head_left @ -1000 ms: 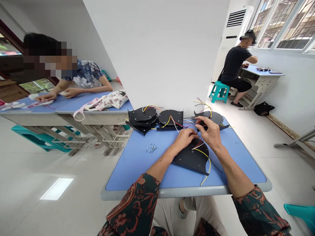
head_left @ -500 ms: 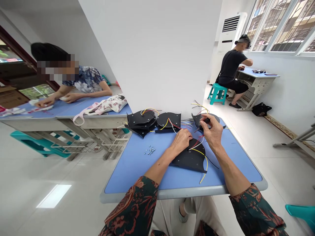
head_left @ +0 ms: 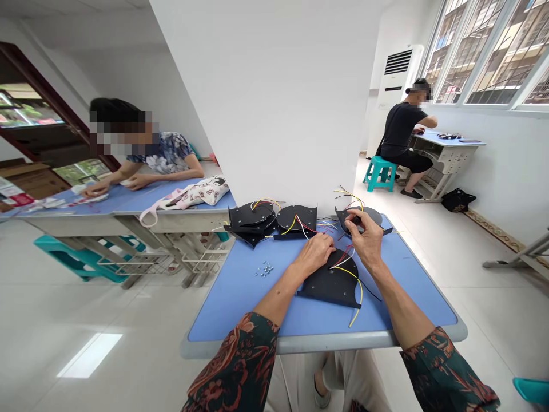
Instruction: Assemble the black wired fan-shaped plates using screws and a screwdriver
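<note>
A black round plate (head_left: 330, 281) with red, yellow, white and black wires lies on the blue desk (head_left: 240, 297) in front of me. My left hand (head_left: 315, 252) rests on its upper left edge, fingers curled and pressing down. My right hand (head_left: 364, 236) is raised just behind the plate, its fingers pinched on a small black part I cannot make out, close to another black plate (head_left: 377, 216) with wires.
Two more black wired plates (head_left: 253, 220) sit at the desk's far edge. A small heap of silver screws (head_left: 263, 268) lies left of my hands. A white pillar stands behind. One person sits at the left desk with a bag (head_left: 201, 191); another sits by the window.
My right hand has lifted off the near plate and drawn back toward the far right plate. My left hand stays on the plate. The view has shifted slightly.
</note>
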{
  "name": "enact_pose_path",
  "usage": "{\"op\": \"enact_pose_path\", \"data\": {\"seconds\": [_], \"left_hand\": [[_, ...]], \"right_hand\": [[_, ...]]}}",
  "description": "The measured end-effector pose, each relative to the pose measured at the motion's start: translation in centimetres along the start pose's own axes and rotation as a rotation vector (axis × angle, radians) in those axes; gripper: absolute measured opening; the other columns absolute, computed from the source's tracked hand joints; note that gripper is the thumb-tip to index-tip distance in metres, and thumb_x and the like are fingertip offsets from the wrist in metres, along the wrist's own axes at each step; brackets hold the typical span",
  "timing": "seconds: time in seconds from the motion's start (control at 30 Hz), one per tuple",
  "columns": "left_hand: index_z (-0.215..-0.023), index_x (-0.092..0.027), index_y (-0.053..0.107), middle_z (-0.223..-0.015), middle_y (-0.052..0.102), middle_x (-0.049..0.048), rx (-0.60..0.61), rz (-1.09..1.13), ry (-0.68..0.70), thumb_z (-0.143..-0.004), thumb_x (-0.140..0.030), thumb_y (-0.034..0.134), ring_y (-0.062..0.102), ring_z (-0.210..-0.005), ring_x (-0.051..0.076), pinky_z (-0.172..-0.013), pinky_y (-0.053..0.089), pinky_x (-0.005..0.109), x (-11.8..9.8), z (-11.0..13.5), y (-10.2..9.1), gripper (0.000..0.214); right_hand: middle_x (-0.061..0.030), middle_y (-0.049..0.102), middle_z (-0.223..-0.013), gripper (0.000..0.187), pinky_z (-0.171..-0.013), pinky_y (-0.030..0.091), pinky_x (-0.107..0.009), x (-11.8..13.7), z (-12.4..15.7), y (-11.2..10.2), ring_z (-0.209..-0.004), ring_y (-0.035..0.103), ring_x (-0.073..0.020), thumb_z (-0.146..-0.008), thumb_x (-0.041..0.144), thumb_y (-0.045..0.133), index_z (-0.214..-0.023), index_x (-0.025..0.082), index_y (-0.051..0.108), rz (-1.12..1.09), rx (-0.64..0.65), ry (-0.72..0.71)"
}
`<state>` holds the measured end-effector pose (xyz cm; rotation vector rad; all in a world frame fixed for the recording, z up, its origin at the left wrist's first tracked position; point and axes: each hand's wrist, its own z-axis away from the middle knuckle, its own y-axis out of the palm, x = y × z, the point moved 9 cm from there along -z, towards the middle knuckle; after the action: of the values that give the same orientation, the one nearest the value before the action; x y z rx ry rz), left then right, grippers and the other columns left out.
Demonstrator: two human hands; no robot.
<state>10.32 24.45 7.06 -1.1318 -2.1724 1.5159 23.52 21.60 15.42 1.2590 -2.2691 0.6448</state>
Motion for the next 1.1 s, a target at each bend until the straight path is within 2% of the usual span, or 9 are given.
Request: {"op": "enact_pose_path", "data": {"seconds": [0.13, 0.3, 0.47, 0.57, 0.7, 0.83, 0.97, 1.03, 1.1], "left_hand": [[-0.092, -0.015, 0.069, -0.095, 0.072, 0.0095, -0.084, 0.083, -0.088, -0.095, -0.017, 0.063, 0.064, -0.094, 0.023, -0.09, 0.05, 0.035, 0.7, -0.1, -0.9, 0.007], [-0.086, -0.016, 0.074, -0.088, 0.075, 0.0056, -0.182, 0.218, -0.417, -0.09, -0.019, 0.067, 0.067, -0.083, 0.018, -0.081, 0.051, 0.029, 6.1, 1.3, -5.6, 0.008], [-0.084, -0.017, 0.076, -0.087, 0.076, 0.0054, -0.102, 0.07, -0.462, -0.088, -0.022, 0.067, 0.067, -0.083, 0.02, -0.082, 0.05, 0.03, 10.4, 7.7, -11.8, 0.011], [-0.087, -0.018, 0.076, -0.094, 0.077, 0.007, -0.038, -0.049, -0.491, -0.088, -0.02, 0.066, 0.067, -0.093, 0.023, -0.089, 0.049, 0.034, 11.5, 12.7, -12.6, 0.01], [-0.091, -0.02, 0.074, -0.102, 0.076, 0.0068, -0.033, -0.086, -0.508, -0.092, -0.022, 0.064, 0.066, -0.102, 0.024, -0.095, 0.05, 0.036, 11.3, 16.7, -10.7, 0.011], [-0.09, -0.02, 0.073, -0.102, 0.076, 0.0069, -0.071, -0.046, -0.495, -0.092, -0.02, 0.063, 0.066, -0.1, 0.023, -0.097, 0.05, 0.038, 10.7, 17.4, -9.2, 0.01], [-0.094, -0.019, 0.073, -0.104, 0.075, 0.0085, -0.104, -0.085, -0.469, -0.093, -0.021, 0.061, 0.065, -0.1, 0.024, -0.095, 0.052, 0.039, 9.8, 17.4, -9.7, 0.012], [-0.1, -0.019, 0.072, -0.106, 0.075, 0.0092, -0.15, -0.136, -0.433, -0.096, -0.022, 0.058, 0.064, -0.102, 0.025, -0.094, 0.053, 0.04, 8.1, 17.1, -10.3, 0.015], [-0.107, -0.02, 0.071, -0.109, 0.074, 0.0095, -0.209, -0.172, -0.341, -0.1, -0.024, 0.054, 0.064, -0.104, 0.025, -0.094, 0.054, 0.041, 4.9, 16.4, -10.5, 0.019]], "right_hand": [[-0.0046, 0.073, -0.09, 0.023, -0.081, 0.058, -0.037, -0.4, 0.0, 0.0, -0.082, 0.068, -0.0207, -0.09, 0.027, 0.061, -0.11, 0.021, 0.07, 0.005, -0.002, 0.001], [-0.0039, 0.073, -0.089, 0.025, -0.084, 0.059, -0.039, -1.1, 0.1, 0.2, -0.082, 0.068, -0.0211, -0.089, 0.029, 0.062, -0.111, 0.021, 0.07, -0.033, 0.005, 0.011], [-0.0043, 0.073, -0.087, 0.024, -0.08, 0.059, -0.039, -0.6, 0.2, 0.8, -0.077, 0.069, -0.0207, -0.089, 0.03, 0.063, -0.109, 0.02, 0.071, -0.029, 0.03, -0.016], [-0.0053, 0.075, -0.087, 0.024, -0.081, 0.059, -0.04, -0.2, 0.3, 1.0, -0.079, 0.07, -0.0218, -0.09, 0.031, 0.062, -0.108, 0.02, 0.072, -0.016, 0.046, -0.04], [-0.0056, 0.075, -0.088, 0.025, -0.082, 0.059, -0.041, -0.3, 0.3, 1.0, -0.08, 0.07, -0.0226, -0.09, 0.031, 0.062, -0.109, 0.02, 0.072, 0.005, 0.05, -0.064], [-0.0045, 0.074, -0.085, 0.025, -0.081, 0.059, -0.041, -0.9, 0.1, 0.6, -0.079, 0.069, -0.0223, -0.089, 0.032, 0.062, -0.108, 0.02, 0.072, 0.018, 0.029, -0.053], [-0.0038, 0.073, -0.085, 0.024, -0.078, 0.059, -0.038, -0.9, 0.0, 0.5, -0.076, 0.068, -0.0209, -0.089, 0.031, 0.062, -0.108, 0.02, 0.071, 0.002, 0.021, -0.04], [-0.004, 0.073, -0.086, 0.024, -0.078, 0.059, -0.038, -0.7, 0.1, 0.7, -0.077, 0.069, -0.0207, -0.089, 0.03, 0.062, -0.109, 0.02, 0.071, -0.014, 0.029, -0.035], [-0.0042, 0.074, -0.086, 0.023, -0.079, 0.059, -0.038, -0.4, 0.2, 0.8, -0.078, 0.069, -0.0208, -0.089, 0.03, 0.063, -0.108, 0.019, 0.072, -0.026, 0.035, -0.037]]}}
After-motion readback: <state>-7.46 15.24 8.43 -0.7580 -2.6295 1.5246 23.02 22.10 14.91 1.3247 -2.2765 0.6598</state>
